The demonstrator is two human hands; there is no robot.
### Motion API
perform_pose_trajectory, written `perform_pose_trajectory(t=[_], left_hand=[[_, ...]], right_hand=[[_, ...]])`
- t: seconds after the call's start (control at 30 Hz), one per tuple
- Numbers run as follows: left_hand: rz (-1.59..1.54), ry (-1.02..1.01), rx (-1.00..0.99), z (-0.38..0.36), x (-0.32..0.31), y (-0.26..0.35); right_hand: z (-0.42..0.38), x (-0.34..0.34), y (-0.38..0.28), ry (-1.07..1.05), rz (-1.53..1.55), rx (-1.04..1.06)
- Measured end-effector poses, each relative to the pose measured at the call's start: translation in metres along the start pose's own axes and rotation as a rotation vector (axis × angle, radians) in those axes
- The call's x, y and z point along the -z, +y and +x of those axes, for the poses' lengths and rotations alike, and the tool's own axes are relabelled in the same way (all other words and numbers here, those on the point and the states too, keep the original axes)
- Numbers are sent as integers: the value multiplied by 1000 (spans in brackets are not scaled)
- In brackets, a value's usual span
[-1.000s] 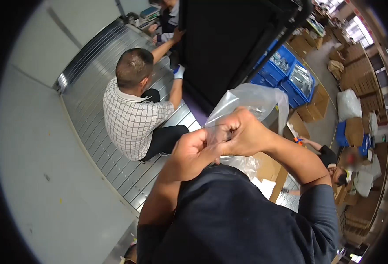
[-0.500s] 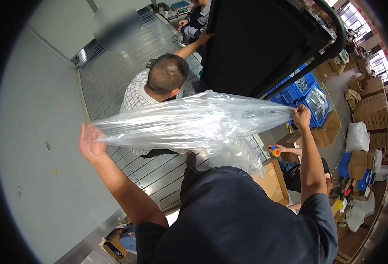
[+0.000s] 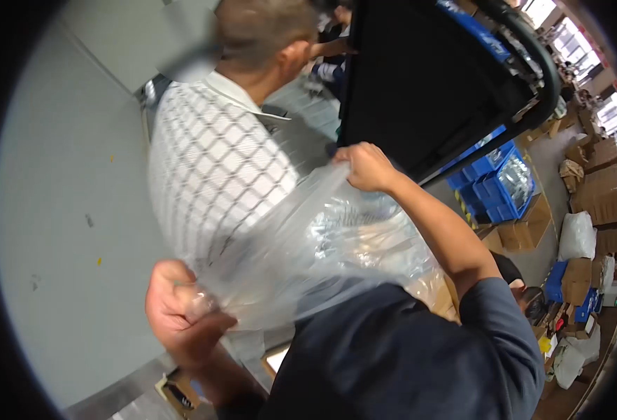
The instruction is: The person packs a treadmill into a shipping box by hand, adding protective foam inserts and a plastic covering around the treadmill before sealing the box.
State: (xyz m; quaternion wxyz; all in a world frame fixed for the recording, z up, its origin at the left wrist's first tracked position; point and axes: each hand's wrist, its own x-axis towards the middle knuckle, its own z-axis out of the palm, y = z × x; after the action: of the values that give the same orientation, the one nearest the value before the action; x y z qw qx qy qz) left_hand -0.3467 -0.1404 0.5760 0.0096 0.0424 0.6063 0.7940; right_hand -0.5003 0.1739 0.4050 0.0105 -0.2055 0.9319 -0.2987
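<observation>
Clear plastic film (image 3: 291, 255) is held slantwise between the two hands, in front of the dark shirt (image 3: 413, 353); whether it is a bag or a sheet cannot be told. Its upper edge is pinched by the right hand (image 3: 368, 168), with the fingers curled in against the thumb. Lower down, a gathered part is enclosed by the bent fingers of the left hand (image 3: 186, 308), though how the fingertips meet is hidden by blur. The film is probably best handled with both grips kept near the edge and the pull kept even, so that it is neither torn nor bunched; the co-worker (image 3: 221, 157) in the checked shirt, close by, is best not brushed. Farther right, blue crates (image 3: 490, 203) are seen, one filled with shiny packets (image 3: 515, 177) that cannot be identified. Just beside them a cardboard box (image 3: 530, 231) is set, its contents hidden.
</observation>
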Motion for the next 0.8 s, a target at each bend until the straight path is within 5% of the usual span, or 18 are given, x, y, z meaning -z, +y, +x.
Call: perform_pose_trajectory(t=[0.03,0.1,0.13,0.2,0.27,0.33,0.47,0.53,0.6,0.67,0.8], left_hand=[[535,109,46,-7,9,-9],[1226,22,319,-13,0,-21],[1178,-172,272,-13,-16,-34],[1171,-348,-311,0,-34,-82],[1184,-365,1,21,-48,-125],[991,-182,-87,48,-76,-135],[676,124,-331,113,-87,-180],[-380,157,253,140,-77,-175],[-759,3,412,161,-52,-182],[-660,42,447,163,-56,-161],[410,-293,123,151,-40,-177]], right_hand=[[2,24,0,25,-91,45],[-11,76,-19,67,-264,98],[-4,99,-18,327,-355,265],[5,161,-15,618,-540,412],[9,200,-14,751,-711,289],[10,206,16,675,-674,-112],[9,206,24,634,-739,-174],[7,211,31,569,-730,-205],[7,215,36,496,-637,-392],[6,213,52,561,-802,-245],[7,224,80,547,-745,-341]])
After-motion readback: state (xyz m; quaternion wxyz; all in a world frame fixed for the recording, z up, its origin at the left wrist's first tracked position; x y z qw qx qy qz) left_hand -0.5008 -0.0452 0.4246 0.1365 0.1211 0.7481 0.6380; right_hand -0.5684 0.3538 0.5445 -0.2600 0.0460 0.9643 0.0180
